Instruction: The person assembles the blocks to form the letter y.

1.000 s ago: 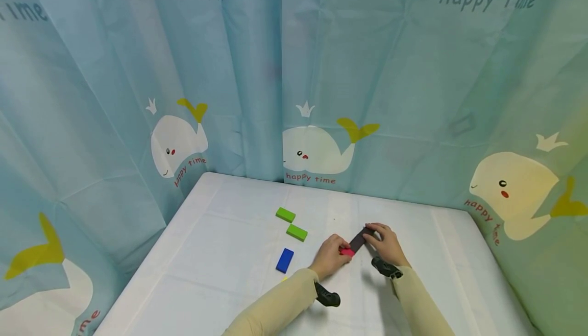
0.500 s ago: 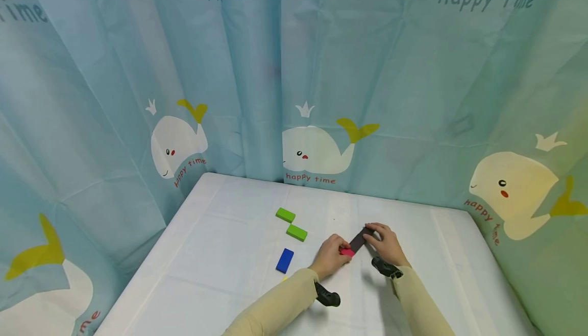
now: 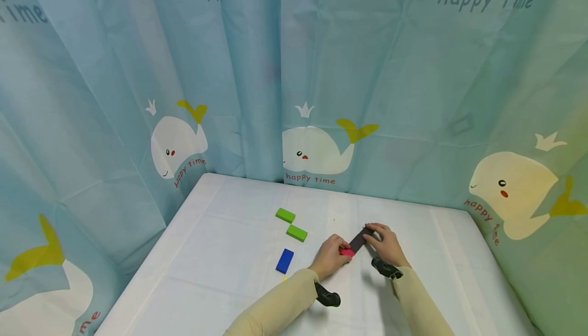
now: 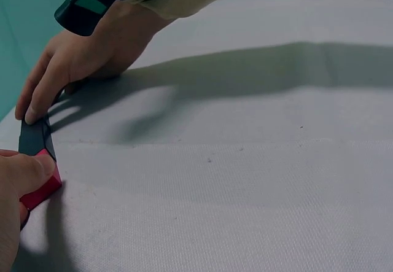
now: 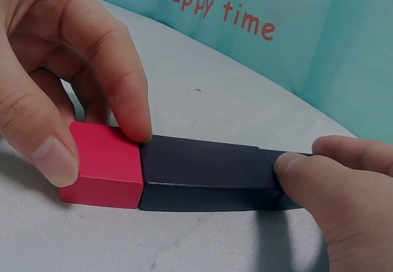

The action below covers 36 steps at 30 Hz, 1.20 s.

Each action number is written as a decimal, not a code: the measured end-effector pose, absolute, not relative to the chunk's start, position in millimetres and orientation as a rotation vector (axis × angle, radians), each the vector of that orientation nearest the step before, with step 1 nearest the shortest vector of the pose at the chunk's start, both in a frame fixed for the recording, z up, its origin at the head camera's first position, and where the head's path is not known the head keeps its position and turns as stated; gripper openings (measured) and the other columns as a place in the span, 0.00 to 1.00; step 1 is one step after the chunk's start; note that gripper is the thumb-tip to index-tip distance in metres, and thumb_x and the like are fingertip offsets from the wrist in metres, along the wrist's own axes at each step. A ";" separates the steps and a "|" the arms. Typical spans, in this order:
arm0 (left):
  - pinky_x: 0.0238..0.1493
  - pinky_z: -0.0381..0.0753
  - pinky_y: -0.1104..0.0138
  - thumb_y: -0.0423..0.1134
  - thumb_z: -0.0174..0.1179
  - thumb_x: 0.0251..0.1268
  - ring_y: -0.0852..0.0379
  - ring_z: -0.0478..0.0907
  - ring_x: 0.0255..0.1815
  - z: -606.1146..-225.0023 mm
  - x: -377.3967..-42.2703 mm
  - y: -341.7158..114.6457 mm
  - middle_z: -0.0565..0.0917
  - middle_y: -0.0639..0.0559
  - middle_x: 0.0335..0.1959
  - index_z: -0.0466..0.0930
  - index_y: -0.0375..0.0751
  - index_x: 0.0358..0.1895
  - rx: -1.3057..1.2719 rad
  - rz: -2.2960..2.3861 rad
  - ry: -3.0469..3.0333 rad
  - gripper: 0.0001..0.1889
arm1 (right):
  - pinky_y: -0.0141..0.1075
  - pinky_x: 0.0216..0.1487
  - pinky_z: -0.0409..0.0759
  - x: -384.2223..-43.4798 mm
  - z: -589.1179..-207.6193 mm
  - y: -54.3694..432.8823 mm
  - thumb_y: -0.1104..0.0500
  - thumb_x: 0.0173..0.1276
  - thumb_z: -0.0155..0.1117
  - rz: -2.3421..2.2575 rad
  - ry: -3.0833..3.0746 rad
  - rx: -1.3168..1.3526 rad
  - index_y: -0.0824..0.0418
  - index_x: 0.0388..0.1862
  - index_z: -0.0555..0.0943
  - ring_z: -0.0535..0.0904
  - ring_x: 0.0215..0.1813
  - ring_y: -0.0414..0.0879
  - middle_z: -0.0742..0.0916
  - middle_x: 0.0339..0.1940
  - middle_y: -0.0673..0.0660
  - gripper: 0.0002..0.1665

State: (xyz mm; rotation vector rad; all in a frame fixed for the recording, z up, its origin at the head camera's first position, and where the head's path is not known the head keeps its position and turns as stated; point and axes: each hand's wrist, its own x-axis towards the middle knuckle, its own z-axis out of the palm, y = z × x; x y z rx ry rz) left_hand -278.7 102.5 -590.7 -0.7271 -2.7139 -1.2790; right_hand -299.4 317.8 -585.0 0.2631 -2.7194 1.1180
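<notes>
In the head view my left hand (image 3: pixel 331 255) pinches a red block (image 3: pixel 347 252) between thumb and fingers. End to end with it lies a black block (image 5: pixel 209 164), touching the red one in the right wrist view. At its far end a seam shows, and another dark piece (image 5: pixel 290 156) continues beyond, partly hidden by fingers. My right hand (image 3: pixel 385 244) grips this dark end, thumb on the near side and fingers on the far side. The blocks lie in a slanting row on the white cloth.
Left of the hands lie two green blocks (image 3: pixel 296 232) and a blue block (image 3: pixel 285 261). A sliver of something yellow (image 3: pixel 285 278) peeks out beside the left sleeve. Blue whale-print curtains (image 3: pixel 257 70) surround the white table (image 3: pixel 206 254).
</notes>
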 end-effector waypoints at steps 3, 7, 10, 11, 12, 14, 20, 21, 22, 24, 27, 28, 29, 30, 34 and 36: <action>0.41 0.72 0.76 0.35 0.73 0.53 0.68 0.72 0.35 -590.2 -277.7 102.2 0.76 0.57 0.36 0.84 0.41 0.41 -0.724 -1.279 -2.713 0.13 | 0.61 0.64 0.64 -300.7 -587.5 319.2 0.56 0.69 0.65 1.116 -2.729 0.252 0.69 0.61 0.77 0.67 0.65 0.68 0.76 0.61 0.72 0.26; 0.41 0.73 0.76 0.35 0.73 0.53 0.68 0.72 0.35 -589.3 -276.5 101.9 0.76 0.57 0.37 0.84 0.41 0.41 -0.716 -1.295 -2.712 0.13 | 0.61 0.64 0.64 -301.7 -589.1 319.5 0.56 0.69 0.66 1.112 -2.728 0.246 0.69 0.61 0.77 0.67 0.65 0.68 0.76 0.61 0.72 0.26; 0.41 0.73 0.76 0.35 0.73 0.53 0.68 0.72 0.36 -589.5 -276.5 102.2 0.76 0.58 0.37 0.84 0.41 0.41 -0.708 -1.302 -2.715 0.12 | 0.61 0.64 0.64 -301.3 -588.7 318.4 0.57 0.68 0.66 1.108 -2.715 0.246 0.69 0.60 0.78 0.68 0.65 0.67 0.76 0.61 0.72 0.25; 0.41 0.73 0.76 0.35 0.73 0.53 0.68 0.72 0.36 -589.7 -276.7 102.4 0.76 0.57 0.37 0.84 0.41 0.41 -0.706 -1.304 -2.715 0.12 | 0.61 0.64 0.64 -301.0 -588.4 318.0 0.57 0.68 0.66 1.105 -2.712 0.245 0.69 0.60 0.78 0.68 0.65 0.67 0.76 0.61 0.72 0.25; 0.41 0.73 0.76 0.35 0.73 0.53 0.68 0.72 0.36 -589.6 -276.7 102.5 0.76 0.57 0.37 0.84 0.41 0.41 -0.704 -1.306 -2.715 0.12 | 0.61 0.64 0.64 -300.6 -588.0 317.6 0.58 0.68 0.66 1.103 -2.712 0.246 0.69 0.60 0.78 0.68 0.65 0.67 0.77 0.61 0.72 0.25; 0.41 0.73 0.76 0.35 0.73 0.52 0.67 0.72 0.35 -589.4 -276.7 102.6 0.76 0.57 0.37 0.84 0.41 0.41 -0.704 -1.302 -2.711 0.12 | 0.61 0.64 0.64 -299.5 -586.9 316.8 0.58 0.68 0.66 1.100 -2.709 0.249 0.69 0.60 0.78 0.68 0.65 0.68 0.77 0.60 0.72 0.24; 0.40 0.73 0.76 0.34 0.73 0.52 0.67 0.73 0.35 -589.4 -276.4 103.1 0.76 0.57 0.36 0.84 0.41 0.41 -0.697 -1.300 -2.714 0.12 | 0.61 0.64 0.63 -297.4 -584.2 315.4 0.59 0.69 0.65 1.100 -2.707 0.253 0.70 0.60 0.78 0.67 0.65 0.68 0.76 0.61 0.72 0.24; 0.40 0.73 0.76 0.34 0.73 0.52 0.67 0.73 0.35 -589.5 -276.2 103.2 0.76 0.57 0.37 0.84 0.41 0.41 -0.692 -1.301 -2.720 0.12 | 0.61 0.64 0.62 -297.3 -584.0 315.2 0.58 0.69 0.65 1.099 -2.707 0.253 0.70 0.60 0.78 0.67 0.65 0.68 0.76 0.61 0.72 0.24; 0.40 0.73 0.76 0.34 0.73 0.52 0.67 0.73 0.35 -589.4 -275.9 103.4 0.76 0.57 0.37 0.84 0.41 0.41 -0.689 -1.302 -2.724 0.12 | 0.61 0.64 0.62 -297.0 -584.1 315.4 0.59 0.69 0.65 1.097 -2.707 0.253 0.70 0.60 0.77 0.67 0.65 0.68 0.76 0.61 0.72 0.24; 0.40 0.73 0.76 0.34 0.73 0.52 0.67 0.72 0.35 -588.8 -275.3 103.5 0.76 0.57 0.37 0.84 0.41 0.41 -0.686 -1.300 -2.725 0.12 | 0.61 0.65 0.61 -296.5 -584.2 315.3 0.59 0.69 0.65 1.096 -2.705 0.255 0.70 0.60 0.77 0.67 0.65 0.69 0.75 0.61 0.73 0.24; 0.40 0.72 0.76 0.34 0.73 0.52 0.68 0.72 0.35 -587.7 -274.8 103.4 0.76 0.57 0.36 0.84 0.41 0.40 -0.685 -1.295 -2.720 0.12 | 0.62 0.65 0.60 -295.5 -584.2 314.9 0.59 0.69 0.64 1.091 -2.703 0.259 0.71 0.61 0.77 0.66 0.66 0.69 0.75 0.62 0.73 0.24; 0.40 0.73 0.75 0.34 0.73 0.52 0.68 0.72 0.35 -587.4 -274.8 103.3 0.76 0.57 0.36 0.84 0.41 0.40 -0.685 -1.296 -2.718 0.12 | 0.62 0.65 0.60 -295.1 -584.2 314.7 0.60 0.69 0.64 1.092 -2.702 0.261 0.71 0.61 0.77 0.66 0.66 0.69 0.74 0.62 0.73 0.24; 0.40 0.73 0.75 0.34 0.73 0.52 0.68 0.72 0.35 -587.2 -274.8 103.5 0.76 0.57 0.36 0.84 0.41 0.40 -0.685 -1.297 -2.719 0.12 | 0.62 0.65 0.60 -294.8 -584.1 314.4 0.60 0.70 0.64 1.094 -2.700 0.260 0.71 0.61 0.77 0.65 0.66 0.70 0.74 0.63 0.73 0.24; 0.40 0.73 0.75 0.34 0.73 0.52 0.68 0.72 0.35 -587.4 -274.8 103.6 0.76 0.57 0.36 0.84 0.41 0.40 -0.687 -1.296 -2.719 0.12 | 0.62 0.65 0.59 -294.2 -583.9 314.3 0.60 0.70 0.64 1.096 -2.699 0.261 0.71 0.61 0.76 0.65 0.66 0.70 0.74 0.63 0.74 0.24; 0.40 0.73 0.75 0.34 0.73 0.53 0.68 0.72 0.35 -588.3 -275.0 104.2 0.76 0.57 0.36 0.84 0.41 0.41 -0.687 -1.309 -2.721 0.12 | 0.63 0.65 0.58 -291.4 -582.4 313.8 0.59 0.70 0.63 1.097 -2.705 0.259 0.72 0.62 0.75 0.63 0.67 0.71 0.72 0.65 0.74 0.25; 0.40 0.73 0.75 0.34 0.73 0.52 0.68 0.72 0.35 -589.7 -275.7 104.6 0.76 0.57 0.36 0.84 0.42 0.41 -0.685 -1.312 -2.715 0.12 | 0.64 0.65 0.58 -289.9 -581.4 313.6 0.58 0.71 0.62 1.096 -2.713 0.258 0.72 0.63 0.74 0.62 0.68 0.71 0.70 0.66 0.74 0.26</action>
